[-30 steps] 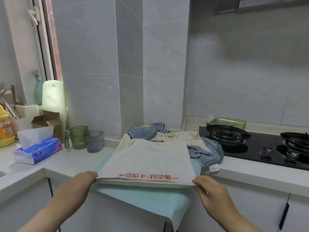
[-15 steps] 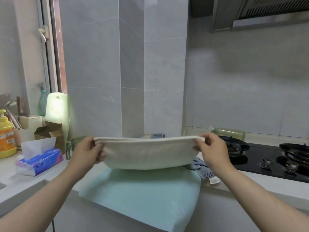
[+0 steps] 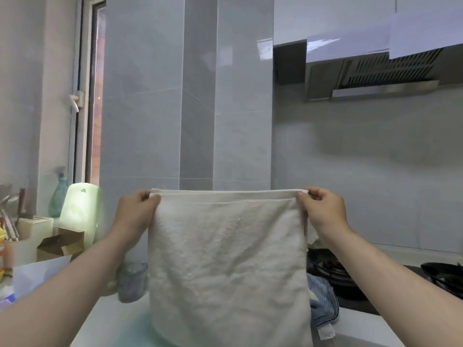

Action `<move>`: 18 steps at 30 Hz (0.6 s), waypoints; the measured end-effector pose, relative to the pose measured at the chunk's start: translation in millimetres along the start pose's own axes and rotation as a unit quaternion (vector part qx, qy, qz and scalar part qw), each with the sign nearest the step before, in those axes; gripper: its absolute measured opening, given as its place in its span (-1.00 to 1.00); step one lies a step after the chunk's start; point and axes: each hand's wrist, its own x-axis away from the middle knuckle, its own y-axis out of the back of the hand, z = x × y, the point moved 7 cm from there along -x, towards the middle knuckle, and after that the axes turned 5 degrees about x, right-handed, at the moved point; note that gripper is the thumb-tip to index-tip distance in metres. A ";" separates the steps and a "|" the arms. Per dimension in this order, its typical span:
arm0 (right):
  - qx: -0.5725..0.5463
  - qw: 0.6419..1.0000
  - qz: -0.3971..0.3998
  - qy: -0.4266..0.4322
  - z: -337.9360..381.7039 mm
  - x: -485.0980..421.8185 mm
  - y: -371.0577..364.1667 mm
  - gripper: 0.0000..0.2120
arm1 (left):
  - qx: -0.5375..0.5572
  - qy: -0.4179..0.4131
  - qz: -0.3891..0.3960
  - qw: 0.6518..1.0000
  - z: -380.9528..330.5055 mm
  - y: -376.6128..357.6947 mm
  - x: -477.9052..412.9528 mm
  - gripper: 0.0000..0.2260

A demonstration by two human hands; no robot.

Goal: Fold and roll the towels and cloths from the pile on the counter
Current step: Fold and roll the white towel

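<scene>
Soft daylight from the narrow window (image 3: 96, 108) on the left, blowing out the pale green plastic container (image 3: 80, 216) and streaking glare across the glossy white wall cabinets (image 3: 325, 18). Steel range hood (image 3: 383, 76) throws a smudgy shadow down the grey tiled wall (image 3: 363, 151); cream terry towel (image 3: 225, 259) evenly lit, while the left edge smears and bows

Single head-worn view, facing forward, close above the counter (image 3: 120, 319)

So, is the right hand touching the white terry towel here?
Touching. Head view: the right hand pinches the white terry towel at its top corner.
</scene>
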 end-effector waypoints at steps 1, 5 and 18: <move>-0.002 1.000 0.000 -0.004 0.1 -1.1 0.2 -0.93 | 0.020 0.033 0.003 0.999 1.9 -2.7 -3.4 -0.85; 0.014 0.998 0.015 -0.065 -20.2 -6.7 -12.5 -0.96 | 0.100 0.205 0.022 0.973 27.9 -16.6 -6.2 -0.93; 0.137 0.973 0.057 -0.177 -140.4 -9.0 -65.2 -0.75 | -0.124 0.175 0.048 0.975 140.6 -40.6 -32.4 -0.93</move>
